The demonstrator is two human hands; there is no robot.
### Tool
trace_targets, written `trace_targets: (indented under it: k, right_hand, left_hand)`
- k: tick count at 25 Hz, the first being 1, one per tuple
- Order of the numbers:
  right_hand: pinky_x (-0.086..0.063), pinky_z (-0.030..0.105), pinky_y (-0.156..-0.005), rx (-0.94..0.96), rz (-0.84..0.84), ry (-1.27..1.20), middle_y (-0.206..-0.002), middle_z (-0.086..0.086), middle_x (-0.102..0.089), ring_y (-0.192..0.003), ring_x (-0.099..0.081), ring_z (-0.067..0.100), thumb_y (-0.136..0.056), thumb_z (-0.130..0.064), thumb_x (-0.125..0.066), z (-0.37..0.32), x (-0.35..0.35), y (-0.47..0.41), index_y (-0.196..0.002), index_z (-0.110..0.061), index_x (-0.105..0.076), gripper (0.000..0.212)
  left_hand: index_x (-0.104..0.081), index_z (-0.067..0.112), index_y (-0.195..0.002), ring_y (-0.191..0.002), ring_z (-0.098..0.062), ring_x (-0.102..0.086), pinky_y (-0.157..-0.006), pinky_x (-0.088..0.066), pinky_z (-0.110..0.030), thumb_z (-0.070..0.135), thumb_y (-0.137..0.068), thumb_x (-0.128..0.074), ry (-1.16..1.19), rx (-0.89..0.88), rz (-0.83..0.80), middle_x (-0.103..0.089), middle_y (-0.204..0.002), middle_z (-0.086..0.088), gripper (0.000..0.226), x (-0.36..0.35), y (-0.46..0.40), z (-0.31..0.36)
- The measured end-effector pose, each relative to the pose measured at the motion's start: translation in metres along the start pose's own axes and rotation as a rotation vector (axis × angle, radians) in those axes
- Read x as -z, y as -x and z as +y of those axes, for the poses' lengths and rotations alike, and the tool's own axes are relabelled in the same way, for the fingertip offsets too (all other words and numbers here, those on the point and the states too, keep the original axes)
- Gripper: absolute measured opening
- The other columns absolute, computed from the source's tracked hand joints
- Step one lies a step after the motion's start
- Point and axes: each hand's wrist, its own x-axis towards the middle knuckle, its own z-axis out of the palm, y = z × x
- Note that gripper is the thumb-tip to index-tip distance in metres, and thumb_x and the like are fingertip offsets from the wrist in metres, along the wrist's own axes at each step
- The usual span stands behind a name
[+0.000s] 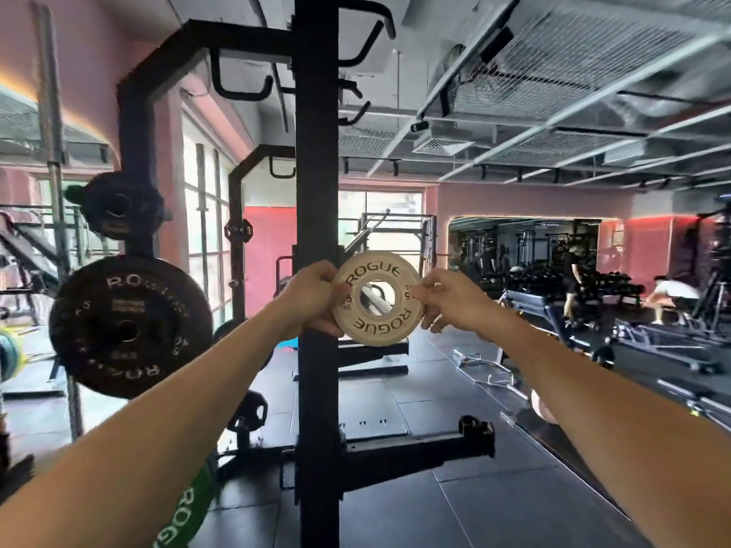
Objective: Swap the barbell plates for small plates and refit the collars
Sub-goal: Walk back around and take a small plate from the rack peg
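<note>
Both arms are stretched out in front, and between them the person holds up a small plate (377,298), pale cream with "ROGUE" lettered twice around its ring. It stands on edge with its flat face turned toward the person, so the axis through its centre hole runs straight away from them. Something shiny shows through that hole, though I cannot tell what it is.

The left hand (310,300) grips the plate's left rim, fingers curled round the edge. The right hand (451,300) pinches the right rim, thumb on the near face. The plate hangs in the air between the two hands, held level with them.

Just behind the left hand rises the black upright (316,191) of a rack, and the plate sits just to the right of it. Well to the left of the left hand a large black plate (130,326) hangs on the rack, with a smaller dark plate (118,205) above it. Below the hands a black arm (415,448) juts rightward from the upright over the dark floor (514,508).
</note>
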Motion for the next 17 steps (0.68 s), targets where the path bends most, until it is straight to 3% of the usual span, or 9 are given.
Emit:
trace_targets:
  k: [6,11,14,17]
  right_hand:
    - [-0.051,0.029,-0.045,-0.033,-0.068,-0.01,-0.071,0.009,-0.064,-0.051,-0.061,0.022,-0.096,-0.021,-0.058,0.07,0.021,-0.033,-0.101,-0.004,-0.053,0.019]
    - [-0.046,0.026,-0.042,-0.033,-0.084,-0.033,-0.077,0.015,-0.061,-0.049,-0.058,0.024,-0.096,-0.021,-0.056,0.112,0.013,-0.068,-0.098,-0.006,-0.05,0.016]
    - [-0.046,0.027,-0.042,0.001,-0.102,0.038,-0.081,0.019,-0.063,-0.046,-0.059,0.024,-0.096,-0.022,-0.056,0.133,0.001,-0.092,-0.083,-0.013,-0.045,0.019]
    - [-0.049,0.033,-0.048,0.042,-0.1,0.098,-0.082,0.019,-0.067,-0.046,-0.061,0.025,-0.097,-0.024,-0.054,0.152,-0.012,-0.108,-0.085,-0.015,-0.046,0.017]
  left_hand:
    - [-0.053,0.008,-0.103,-0.074,-0.034,-0.073,-0.062,-0.06,-0.052,0.01,-0.096,-0.055,-0.052,0.105,0.069,-0.07,-0.095,-0.02,0.008,-0.061,-0.032,-0.016]
    - [-0.054,0.01,-0.099,-0.061,-0.024,-0.072,-0.048,-0.058,-0.037,0.012,-0.094,-0.056,-0.113,0.122,0.136,-0.07,-0.089,-0.014,0.005,-0.08,-0.064,-0.042]
    - [-0.056,0.015,-0.089,-0.058,-0.028,-0.071,-0.042,-0.055,-0.033,0.008,-0.09,-0.055,-0.216,0.097,0.227,-0.066,-0.091,-0.015,0.007,-0.084,-0.087,-0.067]
    - [-0.052,0.02,-0.085,-0.067,-0.028,-0.068,-0.055,-0.059,-0.042,0.012,-0.09,-0.052,-0.452,-0.02,0.302,-0.068,-0.087,-0.01,0.009,-0.087,-0.107,-0.087]
